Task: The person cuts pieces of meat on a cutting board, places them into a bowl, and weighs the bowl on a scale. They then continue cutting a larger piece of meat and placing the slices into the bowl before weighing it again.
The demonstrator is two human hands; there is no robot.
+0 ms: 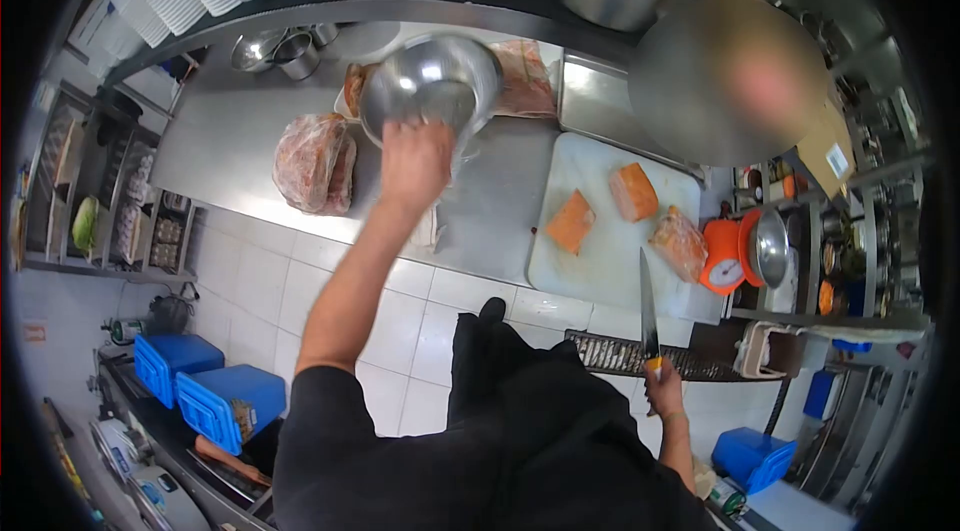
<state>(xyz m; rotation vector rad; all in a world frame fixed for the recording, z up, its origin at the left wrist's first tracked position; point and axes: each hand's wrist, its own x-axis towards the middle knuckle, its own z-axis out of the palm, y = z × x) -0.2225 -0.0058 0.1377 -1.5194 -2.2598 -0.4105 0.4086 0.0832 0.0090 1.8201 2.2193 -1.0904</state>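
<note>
A large steel bowl (432, 81) is tilted above the steel counter, and my left hand (418, 153) is closed on its near rim. My right hand (662, 386) grips a long knife (648, 301) by its yellow handle, blade pointing up toward the board's near edge. On the white cutting board (560, 176) sit two orange-pink meat pieces (570, 222) (634, 192) and a plastic-wrapped piece (680, 245). Left of the bowl lies a large wrapped meat chunk (313, 163). Another wrapped slab (524, 79) lies to the bowl's right, and a smaller piece shows partly behind the bowl.
An orange scale (722, 257) with a steel pan stands right of the board. A steel tray (605, 96) lies behind it. Small steel pots (296, 56) sit at the back left. A shelf (480, 16) overhangs the counter. Another person's arm (232, 461) shows at lower left.
</note>
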